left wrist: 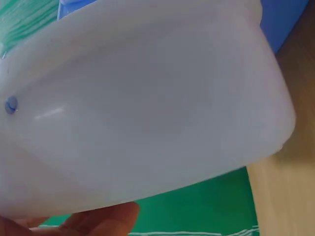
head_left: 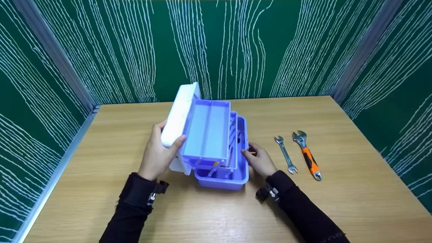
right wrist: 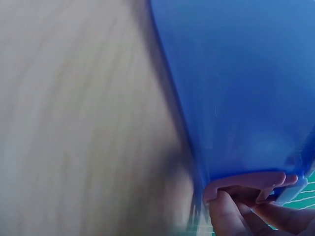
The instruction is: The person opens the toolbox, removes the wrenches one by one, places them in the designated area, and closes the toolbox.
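A purple-blue toolbox (head_left: 221, 185) stands with its white lid (head_left: 179, 109) swung up to the left and its stepped trays fanned out. My left hand (head_left: 157, 152) grips the near end of the lid, thumb on the inner edge and fingers behind. In the left wrist view the lid (left wrist: 147, 118) fills most of the picture, fingers under its lower edge. At the box's right wall, my right hand (head_left: 260, 159) holds the rim, thumb over the top. The right wrist view shows those fingers at a pink latch (right wrist: 246, 182) on the wall.
A double open-end wrench (head_left: 285, 154) and an adjustable wrench (head_left: 307, 156) with an orange and black handle lie right of the box on the wooden table (head_left: 101, 162). The divided top tray (head_left: 207, 130) overhangs lower compartments holding small tools. Green patterned walls (head_left: 216, 50) enclose the table.
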Demonstrator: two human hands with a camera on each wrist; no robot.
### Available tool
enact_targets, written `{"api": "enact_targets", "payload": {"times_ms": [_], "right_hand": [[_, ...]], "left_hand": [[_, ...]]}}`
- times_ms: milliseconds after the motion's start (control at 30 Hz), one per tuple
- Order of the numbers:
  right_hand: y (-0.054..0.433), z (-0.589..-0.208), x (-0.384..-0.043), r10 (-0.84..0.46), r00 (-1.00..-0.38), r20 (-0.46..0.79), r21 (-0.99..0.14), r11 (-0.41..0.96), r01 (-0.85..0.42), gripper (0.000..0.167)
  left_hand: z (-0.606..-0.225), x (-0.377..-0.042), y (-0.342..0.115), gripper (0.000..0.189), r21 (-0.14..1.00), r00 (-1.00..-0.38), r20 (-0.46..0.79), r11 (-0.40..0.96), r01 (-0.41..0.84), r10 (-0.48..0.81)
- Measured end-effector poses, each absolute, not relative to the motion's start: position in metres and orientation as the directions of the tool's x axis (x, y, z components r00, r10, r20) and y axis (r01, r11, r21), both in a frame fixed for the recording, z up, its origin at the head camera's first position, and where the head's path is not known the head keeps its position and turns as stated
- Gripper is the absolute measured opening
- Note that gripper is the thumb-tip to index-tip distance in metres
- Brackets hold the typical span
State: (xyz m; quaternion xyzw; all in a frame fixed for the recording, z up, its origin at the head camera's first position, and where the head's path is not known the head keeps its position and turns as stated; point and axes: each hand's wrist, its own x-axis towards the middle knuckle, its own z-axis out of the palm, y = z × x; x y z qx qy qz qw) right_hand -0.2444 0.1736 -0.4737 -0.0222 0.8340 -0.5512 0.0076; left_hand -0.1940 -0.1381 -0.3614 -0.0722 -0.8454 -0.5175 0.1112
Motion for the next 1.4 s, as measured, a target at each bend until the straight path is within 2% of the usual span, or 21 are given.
{"api": "enact_targets", "payload": {"times_ms": [300,467,700,967,1167,1400], "right_hand": [[0.175,-0.474,-0.245,-0.053,-0.999,-0.011,-0.923,0.385,-0.011,0.052],[0.175,-0.473,-0.244,-0.06,-0.998,-0.021,-0.934,0.356,-0.002,0.053],[0.175,-0.471,-0.242,-0.058,-0.998,-0.028,-0.941,0.337,0.007,0.051],[0.173,-0.471,-0.24,-0.049,-0.997,-0.059,-0.976,0.214,0.047,0.047],[0.172,-0.471,-0.24,-0.044,-0.996,-0.075,-0.983,0.17,0.066,0.047],[0.173,-0.471,-0.241,-0.042,-0.996,-0.079,-0.981,0.181,0.07,0.046]], "left_hand": [[-0.365,-0.193,-0.116,0.068,0.837,-0.948,0.29,0.445,0.318,0.132],[-0.372,-0.196,-0.097,0.067,0.786,-0.92,0.335,0.479,0.391,0.202],[-0.382,-0.195,-0.065,0.069,0.621,-0.862,0.419,0.602,0.501,0.285],[-0.391,-0.187,-0.036,0.071,0.389,-0.817,0.42,0.734,0.556,0.396],[-0.396,-0.185,-0.024,0.071,0.284,-0.804,0.41,0.777,0.562,0.432],[-0.402,-0.184,-0.014,0.073,0.177,-0.785,0.408,0.803,0.569,0.466]]}}
